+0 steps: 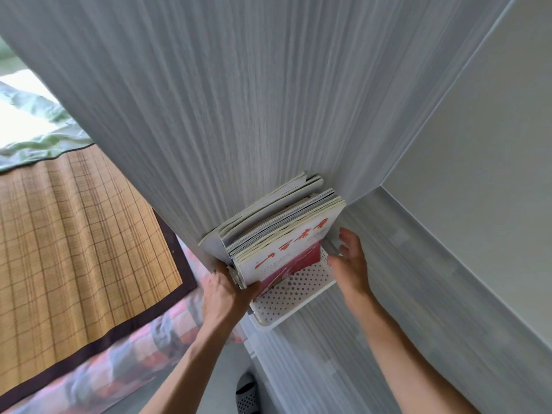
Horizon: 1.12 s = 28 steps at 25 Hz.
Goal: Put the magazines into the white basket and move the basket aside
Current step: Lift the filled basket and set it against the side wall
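A white perforated basket (294, 297) sits on a grey wood-grain surface against the grey wall panel, in the corner. Several magazines (277, 231) stand upright in it, leaning toward the wall; the front one has a white cover with red characters. My left hand (227, 291) grips the basket's left end, thumb inside over the rim by the front magazine. My right hand (349, 264) holds the basket's right end, fingers curled over its rim.
The grey wood-grain surface (373, 339) runs along a white wall (478, 144) on the right. A bed with a bamboo mat (74, 234), a checked sheet (125, 369) and a green blanket (30, 127) lies left. A grey slipper (246, 392) is on the floor below.
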{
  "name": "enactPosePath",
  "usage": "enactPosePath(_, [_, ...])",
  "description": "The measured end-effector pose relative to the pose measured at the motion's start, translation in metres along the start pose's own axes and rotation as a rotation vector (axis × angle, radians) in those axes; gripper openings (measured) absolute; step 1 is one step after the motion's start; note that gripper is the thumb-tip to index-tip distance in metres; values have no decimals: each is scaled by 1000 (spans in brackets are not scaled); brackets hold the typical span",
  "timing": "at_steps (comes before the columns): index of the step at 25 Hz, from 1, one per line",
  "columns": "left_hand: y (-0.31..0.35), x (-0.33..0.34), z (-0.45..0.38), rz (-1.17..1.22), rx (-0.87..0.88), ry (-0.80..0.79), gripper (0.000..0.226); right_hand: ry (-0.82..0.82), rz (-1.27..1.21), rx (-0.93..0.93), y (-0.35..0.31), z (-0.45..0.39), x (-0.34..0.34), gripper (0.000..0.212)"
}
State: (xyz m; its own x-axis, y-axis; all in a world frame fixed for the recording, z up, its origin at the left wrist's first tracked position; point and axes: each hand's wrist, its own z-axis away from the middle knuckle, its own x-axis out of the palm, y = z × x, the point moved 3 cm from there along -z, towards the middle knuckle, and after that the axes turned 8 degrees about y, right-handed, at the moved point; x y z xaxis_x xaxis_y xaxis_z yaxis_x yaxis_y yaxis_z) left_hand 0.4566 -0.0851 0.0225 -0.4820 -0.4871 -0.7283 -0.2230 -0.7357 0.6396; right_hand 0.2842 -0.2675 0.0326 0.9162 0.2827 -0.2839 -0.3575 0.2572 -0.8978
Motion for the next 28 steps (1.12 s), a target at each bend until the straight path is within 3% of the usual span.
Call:
enactPosePath(4, [14,-3,-1,-78,101,26,62,-67,-10,-157,-17,4,0,75])
enactPosePath(7, [19,-8,-4,-134,46,-24,59,-185,21,-131,-41,-12,7,71])
enactPosePath(10, [16,-19,2,-136,0,-40,67,-114,37,-118,-43,2,9,73])
enactPosePath(11, [13,-22,6,-125,16,-24,68,-23,76,-203,-46,10,8,79])
enactPosePath(13, [12,-23,17,-81,110,-47,69,163,323,-591,-65,20,7,91])
enactPosePath(15, [15,-23,21,-39,193,-69,67,196,715,-1016,-90,24,14,97])
enactPosePath(16, [17,-23,20,-40,211,-56,65,150,886,-1107,-101,22,19,100])
enactPosePath(19, [19,-23,18,-92,242,-6,61,6,1126,-1008,-105,16,24,107])
enactPosePath(22, [16,-23,16,-134,272,6,56,29,1134,-969,-102,16,23,100])
enactPosePath(28, [12,-17,10,-150,310,-6,53,15,1147,-999,-90,33,35,106])
